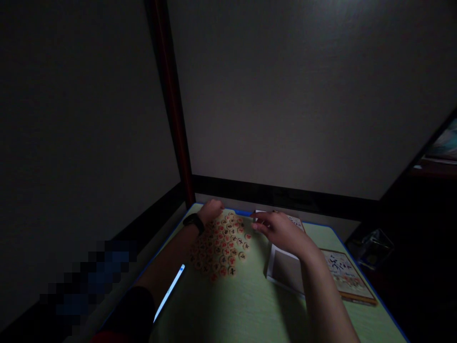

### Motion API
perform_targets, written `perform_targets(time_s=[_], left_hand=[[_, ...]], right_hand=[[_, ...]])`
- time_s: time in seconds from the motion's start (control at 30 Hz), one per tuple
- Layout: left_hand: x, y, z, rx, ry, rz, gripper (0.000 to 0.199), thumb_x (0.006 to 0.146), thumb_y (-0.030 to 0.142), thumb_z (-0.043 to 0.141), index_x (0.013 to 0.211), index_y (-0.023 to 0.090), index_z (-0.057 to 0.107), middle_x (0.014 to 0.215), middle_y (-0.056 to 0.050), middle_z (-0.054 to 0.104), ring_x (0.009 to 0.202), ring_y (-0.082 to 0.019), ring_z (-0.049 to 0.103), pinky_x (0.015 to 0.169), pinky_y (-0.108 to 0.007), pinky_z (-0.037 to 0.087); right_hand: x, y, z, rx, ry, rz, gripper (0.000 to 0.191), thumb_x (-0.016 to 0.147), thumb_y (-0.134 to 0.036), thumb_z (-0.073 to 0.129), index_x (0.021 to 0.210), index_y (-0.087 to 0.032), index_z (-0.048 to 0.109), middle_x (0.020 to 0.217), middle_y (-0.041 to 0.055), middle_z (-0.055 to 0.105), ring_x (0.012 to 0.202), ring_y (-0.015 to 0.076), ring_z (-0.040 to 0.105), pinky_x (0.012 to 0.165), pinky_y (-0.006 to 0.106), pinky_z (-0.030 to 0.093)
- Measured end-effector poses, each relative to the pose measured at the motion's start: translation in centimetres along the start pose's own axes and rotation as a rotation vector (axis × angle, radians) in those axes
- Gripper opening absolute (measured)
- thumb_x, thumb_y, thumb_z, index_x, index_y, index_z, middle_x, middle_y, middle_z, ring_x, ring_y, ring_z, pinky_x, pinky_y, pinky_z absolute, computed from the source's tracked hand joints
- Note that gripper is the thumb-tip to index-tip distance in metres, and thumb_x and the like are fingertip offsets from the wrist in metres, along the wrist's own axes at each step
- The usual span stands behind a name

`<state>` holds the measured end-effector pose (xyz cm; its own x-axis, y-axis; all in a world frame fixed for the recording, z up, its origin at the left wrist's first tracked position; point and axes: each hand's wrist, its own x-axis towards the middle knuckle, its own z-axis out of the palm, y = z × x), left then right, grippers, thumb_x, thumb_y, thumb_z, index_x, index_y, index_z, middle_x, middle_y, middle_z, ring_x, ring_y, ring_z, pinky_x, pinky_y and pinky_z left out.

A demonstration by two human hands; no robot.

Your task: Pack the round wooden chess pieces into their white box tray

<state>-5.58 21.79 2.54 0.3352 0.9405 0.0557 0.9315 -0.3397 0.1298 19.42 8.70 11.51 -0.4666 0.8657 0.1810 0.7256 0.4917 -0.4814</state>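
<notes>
Round Chinese chess pieces (pixel 223 245) with red and black characters lie spread in a cluster on the pale green table (pixel 243 305). My left hand (pixel 212 209), with a black watch (pixel 193 221) on the wrist, is at the far left edge of the cluster. Its fingers point away and down, so their grip is hidden. To the right of the pieces is my right hand (pixel 280 229), its fingers curved and a small gap showing between thumb and forefinger. I see nothing held there. Below it sits an open white box (pixel 285 269), partly covered by my right forearm.
A printed box lid or flat box (pixel 348 276) lies at the table's right side. Another printed panel (pixel 297 221) shows behind my right hand. A lit phone (pixel 169 291) lies beside my left forearm. Walls (pixel 271 105) stand behind and left of the table.
</notes>
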Motion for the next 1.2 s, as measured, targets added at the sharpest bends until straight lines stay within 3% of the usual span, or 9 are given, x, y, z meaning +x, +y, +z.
perform_targets(time_s=[0.63,0.87,1.2], left_hand=[[-0.3,2.1,0.2,0.078,-0.058,-0.019,0.022,0.082,0.023,0.058,0.096,0.018,0.074,0.1,-0.011,0.074,0.095,-0.023,0.069,0.084,-0.029,0.052],[-0.2,2.2,0.3,0.057,-0.056,0.02,0.03,0.076,0.008,0.057,0.099,0.017,0.073,0.101,-0.011,0.074,0.097,-0.022,0.067,0.086,-0.028,0.051],[0.5,2.4,0.3,-0.082,-0.068,0.058,0.029,0.075,0.005,0.053,0.092,0.015,0.076,0.091,-0.006,0.076,0.083,-0.017,0.068,0.075,-0.021,0.05]], right_hand=[[0.0,-0.2,-0.2,0.01,-0.013,0.005,0.032,0.091,-0.026,0.058,0.118,-0.016,0.071,0.094,0.0116,0.077,0.079,0.0218,0.069,0.073,0.032,0.048],[0.0,-0.2,-0.2,0.024,-0.018,-0.031,0.03,0.091,-0.025,0.056,0.114,-0.019,0.073,0.094,0.0105,0.077,0.081,0.0217,0.069,0.073,0.031,0.048],[0.0,-0.3,-0.2,0.027,-0.022,-0.024,0.028,0.091,-0.026,0.055,0.111,-0.02,0.074,0.09,0.0086,0.076,0.078,0.0207,0.067,0.07,0.03,0.046]])
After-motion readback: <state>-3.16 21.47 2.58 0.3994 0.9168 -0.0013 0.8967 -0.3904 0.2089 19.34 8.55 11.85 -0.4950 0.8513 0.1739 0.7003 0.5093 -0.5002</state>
